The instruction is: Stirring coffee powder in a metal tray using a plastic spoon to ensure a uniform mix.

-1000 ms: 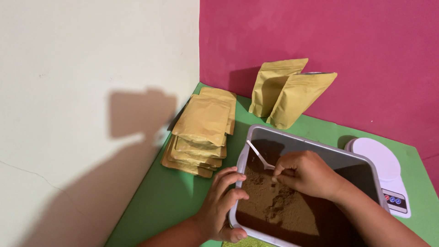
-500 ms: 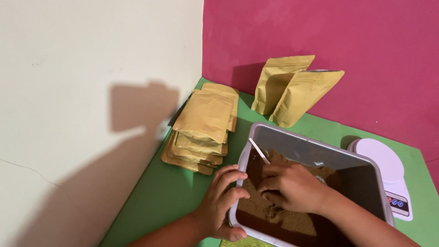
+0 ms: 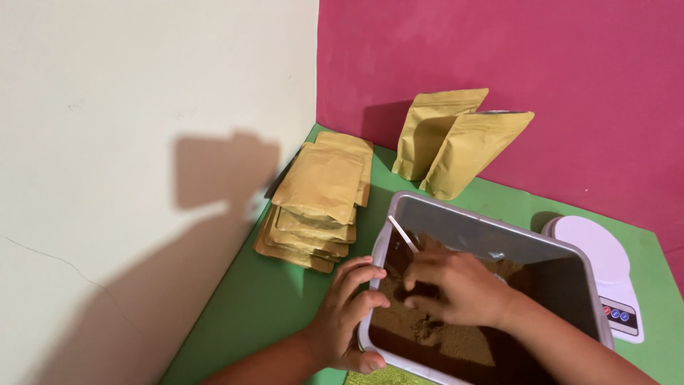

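Two upright tan paper pouches (image 3: pixel 456 139) stand against the magenta wall, one of them open at the mouth, and a flat stack of matching tan pouches (image 3: pixel 317 199) lies on the green tabletop (image 3: pixel 263 314) to my left — whether any of these is filled I cannot tell. My right hand (image 3: pixel 456 289) is down inside the grey rectangular plastic tub (image 3: pixel 491 239), fingers curled closed around a thin white-handled scoop (image 3: pixel 402 234) whose bowl is buried in the brown powder (image 3: pixel 434 335). My left hand (image 3: pixel 349 310) wraps its fingers over the tub's near-left rim, gripping it steady. A white digital kitchen scale (image 3: pixel 602 267) sits just beside the tub on the right with nothing on its plate. Judging by that, the scooping is only under way — no pouch is at the scale, and plenty of powder is left in the tub.
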